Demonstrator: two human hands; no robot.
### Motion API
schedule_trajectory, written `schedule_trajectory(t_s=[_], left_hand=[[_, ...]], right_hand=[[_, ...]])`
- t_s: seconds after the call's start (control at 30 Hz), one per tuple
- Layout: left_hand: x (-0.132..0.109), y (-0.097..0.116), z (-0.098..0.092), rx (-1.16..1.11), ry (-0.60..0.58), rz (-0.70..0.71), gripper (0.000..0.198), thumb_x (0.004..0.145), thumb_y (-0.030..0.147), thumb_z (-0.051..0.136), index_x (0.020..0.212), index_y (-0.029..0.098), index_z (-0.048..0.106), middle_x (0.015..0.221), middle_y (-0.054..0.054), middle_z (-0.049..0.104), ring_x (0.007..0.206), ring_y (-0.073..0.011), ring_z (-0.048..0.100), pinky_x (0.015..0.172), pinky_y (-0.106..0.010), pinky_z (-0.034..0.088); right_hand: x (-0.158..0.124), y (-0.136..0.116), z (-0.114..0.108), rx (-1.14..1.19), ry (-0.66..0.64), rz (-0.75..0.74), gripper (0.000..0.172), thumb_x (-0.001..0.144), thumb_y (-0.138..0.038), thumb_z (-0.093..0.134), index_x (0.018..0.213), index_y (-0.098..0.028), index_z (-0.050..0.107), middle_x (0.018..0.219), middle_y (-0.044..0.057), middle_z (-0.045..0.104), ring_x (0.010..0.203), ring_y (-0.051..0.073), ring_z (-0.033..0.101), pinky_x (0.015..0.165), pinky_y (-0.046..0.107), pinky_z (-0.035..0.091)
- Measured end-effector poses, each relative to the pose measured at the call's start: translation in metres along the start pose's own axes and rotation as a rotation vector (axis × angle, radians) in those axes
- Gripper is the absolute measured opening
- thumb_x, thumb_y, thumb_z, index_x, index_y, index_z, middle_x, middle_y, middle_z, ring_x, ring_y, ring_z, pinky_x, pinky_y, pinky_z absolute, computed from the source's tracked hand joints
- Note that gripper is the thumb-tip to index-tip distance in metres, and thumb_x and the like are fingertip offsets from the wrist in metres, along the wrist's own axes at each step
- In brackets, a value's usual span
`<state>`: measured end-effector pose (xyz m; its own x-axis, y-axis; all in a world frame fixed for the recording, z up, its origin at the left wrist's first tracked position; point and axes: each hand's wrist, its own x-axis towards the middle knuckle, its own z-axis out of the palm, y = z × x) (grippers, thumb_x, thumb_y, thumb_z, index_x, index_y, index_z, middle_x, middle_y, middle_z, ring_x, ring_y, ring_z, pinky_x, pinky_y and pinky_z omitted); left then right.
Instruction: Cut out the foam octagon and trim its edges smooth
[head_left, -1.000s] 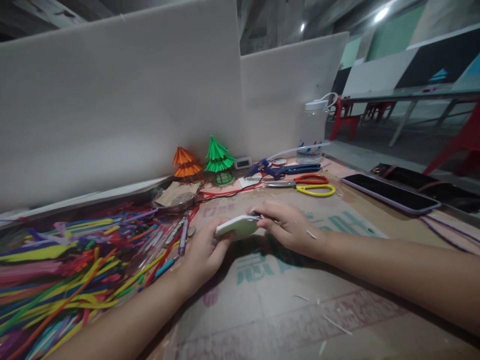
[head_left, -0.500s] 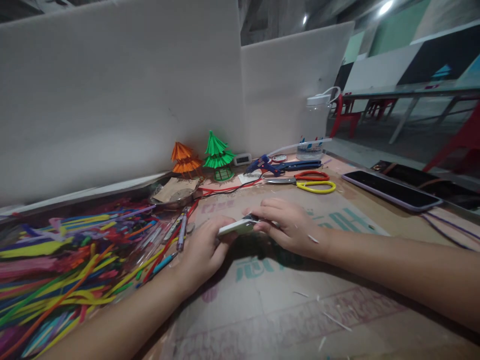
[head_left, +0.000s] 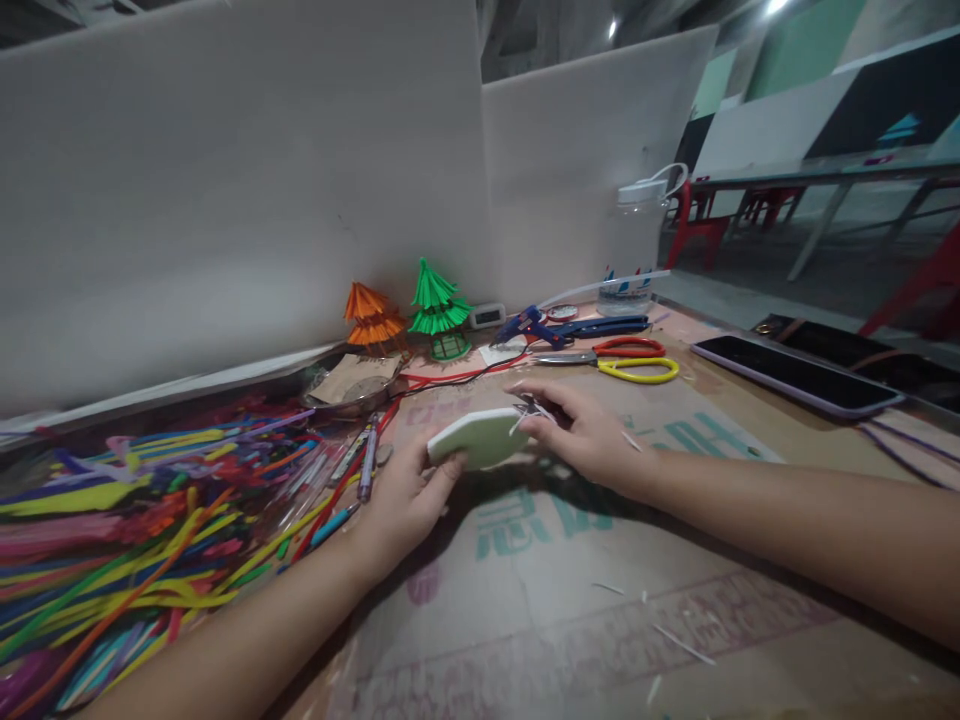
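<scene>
My left hand (head_left: 405, 495) grips the left edge of a pale green foam piece (head_left: 476, 437) held just above the cardboard-covered table (head_left: 525, 610). My right hand (head_left: 581, 430) is closed at the piece's right edge, pinching a small dark tool against it; what the tool is I cannot make out. Thin white slivers (head_left: 675, 645) lie scattered on the cardboard near my right forearm.
A pile of coloured pipe cleaners (head_left: 112, 530) fills the left. Orange (head_left: 370, 316) and green (head_left: 438, 308) paper trees stand by the white partition (head_left: 225, 180). A blue glue gun (head_left: 536, 326), scissors (head_left: 622, 362), a clear jar (head_left: 637, 240) and a phone (head_left: 795, 375) lie behind and right.
The foam piece has tilted up so its flat face shows more, and both hands have risen slightly with it. The view shifted a little.
</scene>
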<state>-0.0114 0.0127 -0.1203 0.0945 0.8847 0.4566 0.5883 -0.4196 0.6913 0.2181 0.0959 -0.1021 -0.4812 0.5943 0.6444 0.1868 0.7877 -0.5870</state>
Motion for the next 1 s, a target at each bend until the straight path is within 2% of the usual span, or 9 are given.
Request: schedule_trajectory(t_s=[0.1,0.17,0.27,0.4,0.47,0.67,0.83,1.0], left_hand=[[0.001,-0.001,0.002,-0.039,0.009,-0.051,0.028,0.094,0.038,0.054,0.110,0.017,0.063,0.095,-0.005,0.071,0.089,-0.0201,0.066,0.075,-0.028,0.054],[0.001,0.000,0.002,-0.037,-0.002,-0.051,0.028,0.092,0.038,0.058,0.108,0.017,0.065,0.094,-0.005,0.071,0.084,-0.0190,0.066,0.072,-0.027,0.053],[0.002,0.004,0.000,-0.014,-0.003,0.007,0.019,0.091,0.030,0.058,0.103,0.018,0.067,0.094,-0.003,0.071,0.086,-0.0183,0.065,0.077,-0.027,0.053],[0.006,0.007,-0.005,0.075,0.031,0.091,0.015,0.093,0.021,0.054,0.101,0.019,0.066,0.099,-0.005,0.070,0.094,-0.0188,0.064,0.087,-0.031,0.050],[0.008,0.007,-0.007,0.127,0.040,0.112,0.015,0.092,0.020,0.054,0.101,0.020,0.067,0.101,-0.005,0.070,0.096,-0.0195,0.064,0.089,-0.032,0.050],[0.009,0.003,-0.008,0.187,0.016,0.164,0.023,0.090,0.013,0.052,0.105,0.022,0.066,0.103,-0.004,0.070,0.100,-0.0201,0.063,0.091,-0.034,0.049],[0.009,0.002,-0.009,0.195,0.033,0.182,0.028,0.088,0.007,0.048,0.105,0.021,0.066,0.105,-0.004,0.068,0.102,-0.0196,0.062,0.092,-0.034,0.048],[0.010,0.002,-0.008,0.173,0.024,0.193,0.025,0.091,0.009,0.048,0.104,0.020,0.065,0.104,-0.005,0.067,0.101,-0.0192,0.062,0.091,-0.033,0.048]], right_hand=[[0.000,0.000,0.003,0.000,-0.085,0.081,0.016,0.089,-0.029,0.058,0.096,-0.017,0.066,0.077,0.002,0.067,0.065,0.015,0.056,0.057,0.025,0.043],[-0.001,-0.001,0.003,-0.001,-0.139,0.054,0.012,0.088,-0.022,0.054,0.090,-0.017,0.065,0.074,0.002,0.065,0.064,0.014,0.056,0.057,0.024,0.042],[-0.004,-0.005,0.001,-0.050,-0.171,-0.061,0.015,0.087,-0.018,0.053,0.096,-0.017,0.064,0.084,0.004,0.068,0.073,0.016,0.058,0.065,0.027,0.044],[-0.004,-0.007,-0.004,-0.113,-0.156,-0.189,0.027,0.093,-0.033,0.053,0.114,-0.016,0.060,0.094,0.008,0.066,0.078,0.019,0.057,0.071,0.032,0.045],[-0.004,-0.006,-0.005,-0.157,-0.147,-0.239,0.029,0.098,-0.036,0.047,0.116,-0.017,0.060,0.094,0.008,0.066,0.081,0.021,0.057,0.073,0.034,0.045],[-0.001,-0.001,-0.007,-0.260,-0.157,-0.274,0.031,0.102,-0.038,0.044,0.114,-0.018,0.063,0.094,0.008,0.066,0.086,0.021,0.057,0.077,0.034,0.043],[-0.001,-0.001,-0.007,-0.311,-0.173,-0.303,0.030,0.102,-0.037,0.044,0.112,-0.018,0.065,0.092,0.008,0.067,0.082,0.020,0.057,0.073,0.031,0.042],[-0.001,-0.002,-0.007,-0.312,-0.185,-0.319,0.030,0.101,-0.036,0.046,0.110,-0.015,0.066,0.090,0.008,0.067,0.081,0.020,0.057,0.072,0.031,0.042]])
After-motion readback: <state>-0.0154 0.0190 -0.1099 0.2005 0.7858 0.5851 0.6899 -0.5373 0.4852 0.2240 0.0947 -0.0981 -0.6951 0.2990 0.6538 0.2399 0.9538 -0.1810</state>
